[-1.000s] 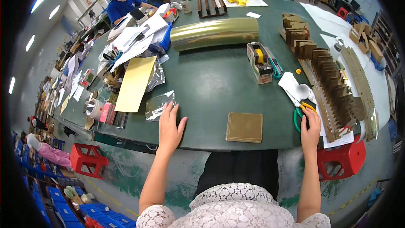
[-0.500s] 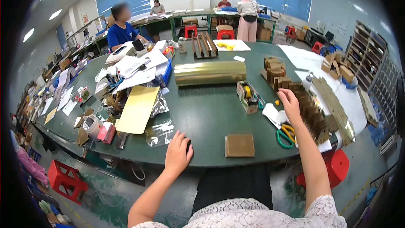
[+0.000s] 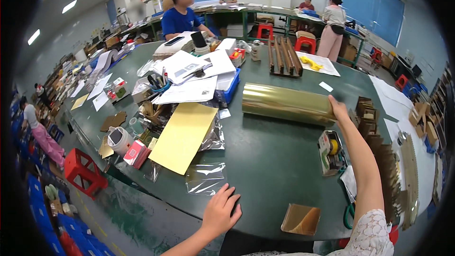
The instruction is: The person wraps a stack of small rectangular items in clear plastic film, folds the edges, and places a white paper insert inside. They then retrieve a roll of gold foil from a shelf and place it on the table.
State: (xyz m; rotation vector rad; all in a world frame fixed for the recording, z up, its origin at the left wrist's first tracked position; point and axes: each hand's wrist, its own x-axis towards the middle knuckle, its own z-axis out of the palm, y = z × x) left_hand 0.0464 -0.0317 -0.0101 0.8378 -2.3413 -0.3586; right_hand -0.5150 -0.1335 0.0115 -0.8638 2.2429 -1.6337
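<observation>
My right hand [image 3: 337, 108] reaches far across the green table [image 3: 270, 161] and lies on the right end of a long gold foil roll [image 3: 286, 104], fingers curled over it. My left hand [image 3: 221, 211] rests flat on the near table edge with its fingers apart and holds nothing. A clear plastic bag [image 3: 206, 178] lies just beyond it. A small open brown box with a gold lining [image 3: 301, 219] sits at the table edge between my arms.
A tape dispenser [image 3: 331, 151] and green scissors [image 3: 349, 214] lie by my right arm, rows of brown card pieces [image 3: 379, 147] beyond. A yellow sheet [image 3: 185, 135], papers [image 3: 189, 73] and clutter fill the left. A person in blue [image 3: 180, 16] sits opposite. A red stool [image 3: 83, 170] stands below left.
My right hand has left the scissors near the table edge and stretched forward to the end of the gold roll. My head has lifted; the left hand stays at the table edge.
</observation>
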